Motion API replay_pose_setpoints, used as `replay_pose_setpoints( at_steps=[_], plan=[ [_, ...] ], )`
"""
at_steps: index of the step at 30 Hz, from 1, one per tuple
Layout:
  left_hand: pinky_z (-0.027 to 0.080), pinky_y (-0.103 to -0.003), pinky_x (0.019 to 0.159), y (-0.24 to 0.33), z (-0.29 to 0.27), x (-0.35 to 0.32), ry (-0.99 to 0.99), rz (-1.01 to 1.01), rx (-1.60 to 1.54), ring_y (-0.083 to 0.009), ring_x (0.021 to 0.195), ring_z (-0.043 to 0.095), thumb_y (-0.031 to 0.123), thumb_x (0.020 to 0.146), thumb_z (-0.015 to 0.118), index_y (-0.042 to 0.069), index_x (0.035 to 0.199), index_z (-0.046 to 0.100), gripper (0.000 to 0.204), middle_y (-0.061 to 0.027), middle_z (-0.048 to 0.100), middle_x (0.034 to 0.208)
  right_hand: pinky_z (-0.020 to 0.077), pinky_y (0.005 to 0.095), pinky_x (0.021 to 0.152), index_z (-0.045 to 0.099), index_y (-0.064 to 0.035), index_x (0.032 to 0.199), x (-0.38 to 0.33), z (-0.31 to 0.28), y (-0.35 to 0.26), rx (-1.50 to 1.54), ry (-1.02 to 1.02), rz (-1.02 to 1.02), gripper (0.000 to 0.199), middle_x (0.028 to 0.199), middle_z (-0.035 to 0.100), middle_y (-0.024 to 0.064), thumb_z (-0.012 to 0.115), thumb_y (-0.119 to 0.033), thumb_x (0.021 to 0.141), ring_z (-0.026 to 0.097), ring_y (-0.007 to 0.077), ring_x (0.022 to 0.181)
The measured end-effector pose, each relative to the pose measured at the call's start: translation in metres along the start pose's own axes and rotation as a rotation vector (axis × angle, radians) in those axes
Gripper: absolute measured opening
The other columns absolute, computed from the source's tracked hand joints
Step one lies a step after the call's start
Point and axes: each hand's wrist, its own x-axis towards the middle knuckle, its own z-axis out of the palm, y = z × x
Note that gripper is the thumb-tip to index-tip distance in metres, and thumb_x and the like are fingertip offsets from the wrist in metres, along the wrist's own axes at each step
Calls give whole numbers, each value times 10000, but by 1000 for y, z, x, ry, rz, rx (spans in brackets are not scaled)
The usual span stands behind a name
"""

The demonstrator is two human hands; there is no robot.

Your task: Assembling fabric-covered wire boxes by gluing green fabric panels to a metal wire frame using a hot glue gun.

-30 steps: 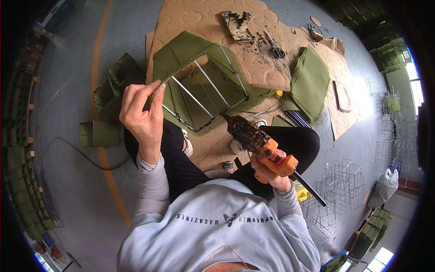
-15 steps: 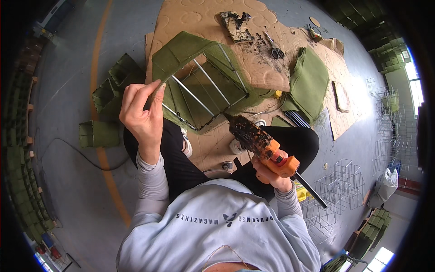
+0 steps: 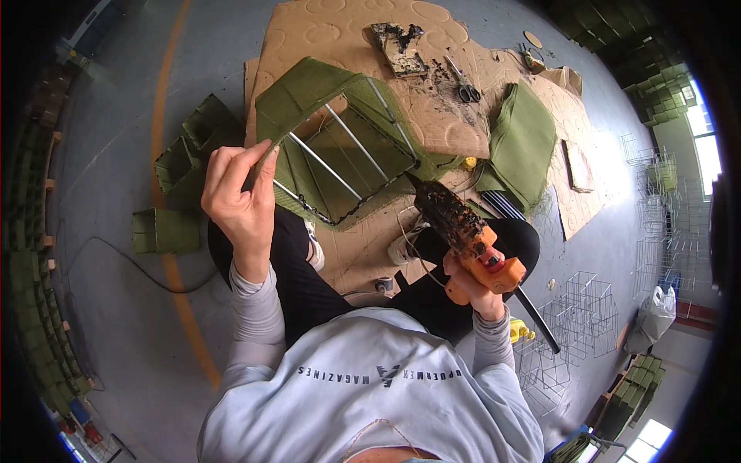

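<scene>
Right hand (image 3: 474,290), fingers wrapped round the grip of an orange, black-crusted plastic glue gun (image 3: 469,239), probably rigid; left hand (image 3: 239,197), thumb and fingers pinching the left edge of a green-fabric, silver-rod-framed box (image 3: 307,91), likely light, soft-walled, best gripped by its rods (image 3: 356,142); beneath the box, brown cardboard sheeting (image 3: 356,256).

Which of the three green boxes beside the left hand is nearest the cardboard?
The uppermost box: its right side lies close to the cardboard, while the other two boxes lie farther left.

Orange-and-black glue gun (image 3: 477,241), green fabric (image 3: 309,91), ring-patterned cardboard (image 3: 328,38)
</scene>
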Motion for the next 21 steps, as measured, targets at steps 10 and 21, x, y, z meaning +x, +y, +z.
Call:
replay_pose_setpoints(
  at_steps=[10,21],
  plan=[
    [461,-295,652,-1,0,-1,-30,18,14,-175,713,593,13,836,758,-42,909,719,99,-73,641,786,479,327,608,628,-30,870,0,2,-3,-15,-40,-16,137,782,616,69,707,-22,759,608,238,669],
    [457,-313,630,1,-1,0,-36,35,14,-190,701,573,-6,787,777,-27,909,725,134,-68,603,765,480,360,586,624,-36,848,3,-11,1,-428,-57,-256,155,804,603,90,709,9,727,608,295,678]
  ],
)
